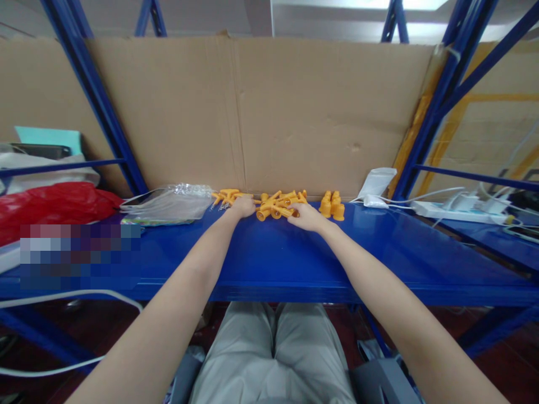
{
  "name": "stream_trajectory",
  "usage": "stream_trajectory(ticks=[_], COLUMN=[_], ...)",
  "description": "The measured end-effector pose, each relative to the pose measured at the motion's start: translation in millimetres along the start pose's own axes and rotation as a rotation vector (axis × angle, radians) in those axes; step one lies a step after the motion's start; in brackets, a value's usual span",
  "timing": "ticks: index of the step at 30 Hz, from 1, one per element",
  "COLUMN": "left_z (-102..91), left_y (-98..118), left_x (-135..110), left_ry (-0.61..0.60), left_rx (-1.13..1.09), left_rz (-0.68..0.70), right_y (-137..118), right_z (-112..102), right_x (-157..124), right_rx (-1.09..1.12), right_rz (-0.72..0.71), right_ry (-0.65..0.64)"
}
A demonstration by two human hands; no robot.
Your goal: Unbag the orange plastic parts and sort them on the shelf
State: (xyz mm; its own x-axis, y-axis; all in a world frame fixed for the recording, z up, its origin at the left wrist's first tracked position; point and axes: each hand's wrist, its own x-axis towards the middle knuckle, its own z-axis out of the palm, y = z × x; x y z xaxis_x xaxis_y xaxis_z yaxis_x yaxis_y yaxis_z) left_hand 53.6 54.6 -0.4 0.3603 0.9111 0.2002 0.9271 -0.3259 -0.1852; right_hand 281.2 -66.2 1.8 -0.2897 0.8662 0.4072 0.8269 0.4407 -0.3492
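Note:
A heap of small orange plastic pieces (275, 205) lies at the back of the blue shelf (269, 252), against the cardboard wall. My left hand (242, 206) reaches to the left side of the heap with its fingers curled on the pieces there. My right hand (306, 216) rests at the right side, fingers closed round one orange piece. A few more orange pieces (227, 196) lie to the left, and a small upright cluster (332, 204) stands just right of my right hand.
A clear plastic bag (172, 203) lies left of the heap, a red bag (54, 205) further left. A white pouch (377, 182), white cables and a power strip (446, 209) sit at the right. Blue rack posts (105, 112) flank the cardboard (269, 112).

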Motion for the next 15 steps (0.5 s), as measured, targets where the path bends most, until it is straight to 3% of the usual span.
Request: stream_trajectory(ticks=[8,15], left_z=[8.1,0.3], left_y=[2.5,3.9], left_x=[6.0,4.9], left_ry=[-0.057,0.004], left_rx=[-0.111,-0.167], left_rz=[-0.022,-0.011], right_y=[1.1,3.6], right_z=[-0.1,2.0], right_x=[-0.3,0.9], right_rx=[0.007,0.002], right_rz=[0.000,-0.010], right_ry=[-0.009,0.000])
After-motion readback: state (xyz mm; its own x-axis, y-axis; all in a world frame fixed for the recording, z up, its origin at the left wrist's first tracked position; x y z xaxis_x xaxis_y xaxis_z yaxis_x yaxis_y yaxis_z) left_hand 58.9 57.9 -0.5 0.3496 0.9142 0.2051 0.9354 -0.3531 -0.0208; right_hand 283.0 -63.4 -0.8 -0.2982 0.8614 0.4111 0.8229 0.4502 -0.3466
